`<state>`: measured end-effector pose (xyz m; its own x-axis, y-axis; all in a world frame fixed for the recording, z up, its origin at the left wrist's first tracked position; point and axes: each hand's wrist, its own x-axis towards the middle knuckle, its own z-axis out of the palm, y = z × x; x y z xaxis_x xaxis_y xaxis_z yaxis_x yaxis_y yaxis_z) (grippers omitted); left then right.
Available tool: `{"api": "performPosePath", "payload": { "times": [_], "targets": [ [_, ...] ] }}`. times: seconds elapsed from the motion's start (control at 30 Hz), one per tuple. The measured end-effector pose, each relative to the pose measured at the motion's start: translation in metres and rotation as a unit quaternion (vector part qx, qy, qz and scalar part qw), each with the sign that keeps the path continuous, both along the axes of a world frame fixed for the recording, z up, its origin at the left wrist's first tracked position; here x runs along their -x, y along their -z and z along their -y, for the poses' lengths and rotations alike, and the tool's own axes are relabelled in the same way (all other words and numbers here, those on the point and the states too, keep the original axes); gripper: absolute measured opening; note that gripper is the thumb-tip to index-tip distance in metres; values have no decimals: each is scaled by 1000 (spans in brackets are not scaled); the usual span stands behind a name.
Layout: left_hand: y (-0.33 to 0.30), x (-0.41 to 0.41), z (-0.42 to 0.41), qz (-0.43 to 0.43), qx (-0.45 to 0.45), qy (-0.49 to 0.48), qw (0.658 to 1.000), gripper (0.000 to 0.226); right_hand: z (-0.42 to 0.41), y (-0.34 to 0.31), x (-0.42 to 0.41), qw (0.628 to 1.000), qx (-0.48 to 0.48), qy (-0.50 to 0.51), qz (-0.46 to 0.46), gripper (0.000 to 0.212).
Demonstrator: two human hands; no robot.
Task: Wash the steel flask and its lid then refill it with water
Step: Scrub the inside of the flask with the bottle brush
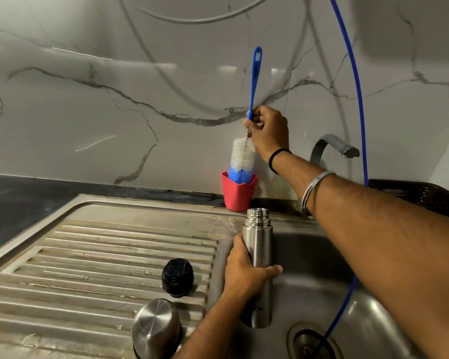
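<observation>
Two hands: both busy, one on the flask, one on the brush.
Left hand point(244, 270): fingers and thumb curled round the middle of the flask point(257, 265), thumb lying across its front.
Flask: steel, upright, open threaded neck at the top, held over the left edge of the sink basin point(347, 294); whether its base touches the basin floor cannot be told.
Right hand point(268, 133): reaches across above the flask, fingers pinching the brush point(243, 156) where the blue handle meets the wire stem.
Brush: near upright, handle tip leaning slightly right toward the wall; white bristles above, blue bristle tip sitting inside the cup point(238, 190).
Cup: red, on the sink's back ledge against the marble wall point(88, 99), just behind the flask's neck.
Stopper point(177, 277): black, lying on the ribbed drainboard point(88, 268), left of the flask and apart from it.
Steel cap point(156, 329): mouth down on the drainboard, nearer the camera than the stopper, just beside the left forearm.
Tap point(335, 147): behind the right forearm, spout pointing right.
Blue hose point(358, 99): comes down along the wall, passes behind the right arm and runs to the drain point(311, 340).
Right wrist: black band, with a metal bracelet further up the forearm.
Counter point(24, 203): dark, left of the sink.
</observation>
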<state>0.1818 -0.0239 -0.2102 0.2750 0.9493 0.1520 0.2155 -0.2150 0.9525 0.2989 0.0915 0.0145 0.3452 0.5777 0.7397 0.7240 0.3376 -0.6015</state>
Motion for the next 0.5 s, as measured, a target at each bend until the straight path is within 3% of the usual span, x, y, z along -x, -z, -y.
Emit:
{"api": "performPosePath", "payload": {
  "times": [0.1, 0.23, 0.37, 0.5],
  "targets": [
    [0, 1, 0, -10, -10, 1, 1000, 85, -2, 2, -1, 999, 42, -9, 4, 11],
    [0, 2, 0, -14, -15, 0, 1000, 85, 0, -3, -1, 1000, -6, 1, -18, 13],
    [-2, 2, 2, -17, -10, 4, 1000, 85, -2, 6, -2, 998, 61, -25, -19, 12],
    [-3, 4, 2, -25, -12, 10, 1000, 84, 4, -3, -1, 999, 44, -30, -7, 8]
  ]
}}
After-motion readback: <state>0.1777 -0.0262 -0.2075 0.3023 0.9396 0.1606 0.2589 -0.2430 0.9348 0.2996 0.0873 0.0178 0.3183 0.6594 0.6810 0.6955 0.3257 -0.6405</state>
